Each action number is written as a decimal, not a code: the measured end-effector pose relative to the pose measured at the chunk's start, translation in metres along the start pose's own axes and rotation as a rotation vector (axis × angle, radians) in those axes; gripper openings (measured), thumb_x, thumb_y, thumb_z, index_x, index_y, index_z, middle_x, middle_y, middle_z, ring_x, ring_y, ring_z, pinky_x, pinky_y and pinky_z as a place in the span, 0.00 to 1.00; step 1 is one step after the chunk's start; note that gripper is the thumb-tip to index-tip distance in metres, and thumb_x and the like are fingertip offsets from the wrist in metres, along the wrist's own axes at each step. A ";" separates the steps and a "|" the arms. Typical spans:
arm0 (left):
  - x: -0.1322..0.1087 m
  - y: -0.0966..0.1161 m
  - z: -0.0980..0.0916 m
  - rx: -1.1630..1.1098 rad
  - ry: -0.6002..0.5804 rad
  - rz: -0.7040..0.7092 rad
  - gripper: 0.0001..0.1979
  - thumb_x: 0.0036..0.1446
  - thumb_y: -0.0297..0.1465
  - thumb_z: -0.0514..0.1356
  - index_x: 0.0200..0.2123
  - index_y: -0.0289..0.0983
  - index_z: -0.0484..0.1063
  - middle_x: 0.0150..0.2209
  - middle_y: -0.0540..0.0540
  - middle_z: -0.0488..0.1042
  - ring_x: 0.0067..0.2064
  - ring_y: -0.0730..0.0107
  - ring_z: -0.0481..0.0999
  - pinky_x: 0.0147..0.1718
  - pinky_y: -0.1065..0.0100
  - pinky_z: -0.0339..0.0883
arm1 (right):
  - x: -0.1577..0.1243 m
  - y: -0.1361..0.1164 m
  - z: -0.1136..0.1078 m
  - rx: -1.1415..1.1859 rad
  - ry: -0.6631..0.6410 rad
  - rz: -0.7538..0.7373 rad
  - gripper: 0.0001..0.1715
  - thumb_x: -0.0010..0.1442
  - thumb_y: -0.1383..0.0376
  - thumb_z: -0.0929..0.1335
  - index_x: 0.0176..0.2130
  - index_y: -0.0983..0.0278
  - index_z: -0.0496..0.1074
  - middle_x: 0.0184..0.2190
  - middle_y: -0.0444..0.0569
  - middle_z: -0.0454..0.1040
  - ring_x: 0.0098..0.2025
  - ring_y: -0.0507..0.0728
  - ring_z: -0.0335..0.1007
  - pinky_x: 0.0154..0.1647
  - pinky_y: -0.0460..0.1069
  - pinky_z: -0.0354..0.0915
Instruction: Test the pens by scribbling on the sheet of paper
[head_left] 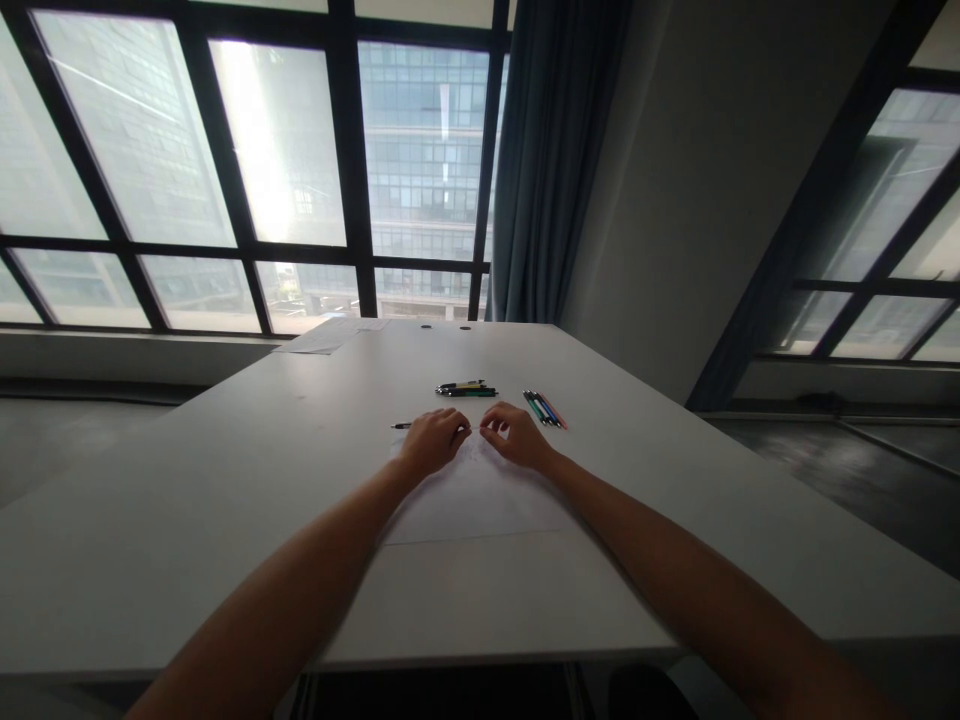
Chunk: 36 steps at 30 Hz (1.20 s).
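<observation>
My left hand (437, 441) and my right hand (516, 436) meet over the far part of a white paper sheet (472, 510). Both are closed in a pinch, fingertips facing each other with a narrow gap between. A thin pale bit seems to span that gap, too small to name. Small dark specks (474, 456) lie or are marked on the sheet just below the fingers. A dark pen (400, 426) pokes out beside my left hand, partly hidden by it. Beyond the hands is a bunch of pens (466, 389), and a row of coloured pens (544, 409) lies past my right hand.
The long white table (225, 520) stretches away toward large windows. More paper sheets (322, 336) lie at its far left corner. Two dark round spots (465, 328) show near the far edge. A blue curtain (547, 160) hangs behind the table, beside a wall.
</observation>
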<state>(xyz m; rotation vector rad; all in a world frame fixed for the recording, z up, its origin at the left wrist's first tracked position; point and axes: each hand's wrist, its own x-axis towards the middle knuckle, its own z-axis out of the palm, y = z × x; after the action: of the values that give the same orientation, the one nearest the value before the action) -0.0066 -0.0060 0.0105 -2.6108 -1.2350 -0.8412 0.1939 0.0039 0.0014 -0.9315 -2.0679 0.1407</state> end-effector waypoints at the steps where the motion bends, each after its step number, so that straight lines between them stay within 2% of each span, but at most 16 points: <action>1: 0.000 0.000 0.000 0.002 -0.009 -0.019 0.10 0.60 0.35 0.57 0.42 0.38 0.72 0.36 0.46 0.76 0.39 0.65 0.75 0.39 0.66 0.66 | 0.000 0.002 -0.001 -0.060 0.033 0.002 0.01 0.54 0.68 0.68 0.30 0.64 0.71 0.33 0.48 0.72 0.34 0.54 0.68 0.38 0.50 0.65; 3: 0.000 -0.002 0.001 0.015 -0.042 -0.061 0.12 0.58 0.36 0.59 0.44 0.39 0.72 0.36 0.47 0.76 0.40 0.63 0.75 0.40 0.65 0.66 | 0.000 0.010 -0.001 -0.224 0.090 0.045 0.01 0.52 0.69 0.69 0.28 0.64 0.72 0.36 0.50 0.72 0.41 0.57 0.67 0.45 0.53 0.62; 5: 0.000 -0.003 0.003 0.038 -0.091 -0.087 0.14 0.56 0.37 0.61 0.44 0.39 0.72 0.36 0.47 0.76 0.41 0.62 0.74 0.41 0.64 0.67 | 0.000 0.019 -0.001 -0.381 0.095 0.121 0.01 0.51 0.69 0.70 0.27 0.64 0.73 0.38 0.51 0.73 0.44 0.59 0.65 0.49 0.55 0.59; 11: 0.001 -0.003 0.006 0.071 -0.203 -0.107 0.15 0.55 0.38 0.61 0.45 0.39 0.73 0.39 0.45 0.77 0.44 0.60 0.74 0.43 0.62 0.66 | 0.001 0.035 0.008 -0.552 -0.003 0.266 0.05 0.53 0.65 0.70 0.30 0.64 0.76 0.41 0.51 0.72 0.46 0.60 0.63 0.47 0.53 0.56; 17: 0.002 -0.004 0.006 0.060 -0.231 -0.105 0.16 0.55 0.39 0.61 0.46 0.39 0.73 0.40 0.45 0.77 0.45 0.58 0.73 0.44 0.60 0.65 | 0.003 0.031 0.011 -0.573 -0.064 0.325 0.08 0.56 0.63 0.68 0.32 0.63 0.78 0.40 0.51 0.73 0.45 0.58 0.64 0.46 0.52 0.55; 23: 0.001 -0.006 0.007 0.054 -0.238 -0.110 0.17 0.55 0.40 0.61 0.46 0.39 0.73 0.41 0.45 0.77 0.46 0.58 0.73 0.46 0.59 0.64 | 0.003 0.033 0.004 -0.545 -0.059 0.342 0.08 0.55 0.64 0.67 0.33 0.63 0.77 0.41 0.50 0.73 0.46 0.58 0.64 0.49 0.51 0.55; 30: 0.000 -0.005 0.008 0.080 -0.193 -0.050 0.16 0.61 0.32 0.51 0.48 0.38 0.73 0.45 0.42 0.76 0.47 0.58 0.72 0.47 0.57 0.64 | 0.001 0.043 -0.008 -0.524 0.027 0.380 0.12 0.54 0.70 0.64 0.35 0.64 0.77 0.43 0.50 0.74 0.48 0.58 0.64 0.51 0.52 0.55; 33: 0.000 -0.003 0.007 0.075 -0.164 -0.037 0.18 0.61 0.28 0.49 0.49 0.37 0.73 0.46 0.42 0.76 0.47 0.59 0.72 0.48 0.57 0.63 | 0.000 0.044 -0.011 -0.497 0.066 0.354 0.13 0.53 0.72 0.64 0.35 0.64 0.76 0.42 0.50 0.74 0.48 0.59 0.64 0.51 0.53 0.56; 36: 0.001 -0.001 0.007 0.050 -0.129 -0.019 0.18 0.60 0.28 0.49 0.50 0.36 0.72 0.45 0.42 0.77 0.47 0.59 0.72 0.48 0.57 0.64 | -0.001 0.035 -0.010 -0.417 0.100 0.239 0.12 0.54 0.72 0.63 0.35 0.64 0.75 0.39 0.50 0.74 0.46 0.59 0.66 0.51 0.54 0.58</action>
<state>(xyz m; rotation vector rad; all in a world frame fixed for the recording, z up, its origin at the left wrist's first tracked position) -0.0041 -0.0028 0.0051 -2.6543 -1.2963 -0.6448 0.2214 0.0267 -0.0070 -1.4091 -1.9213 -0.2175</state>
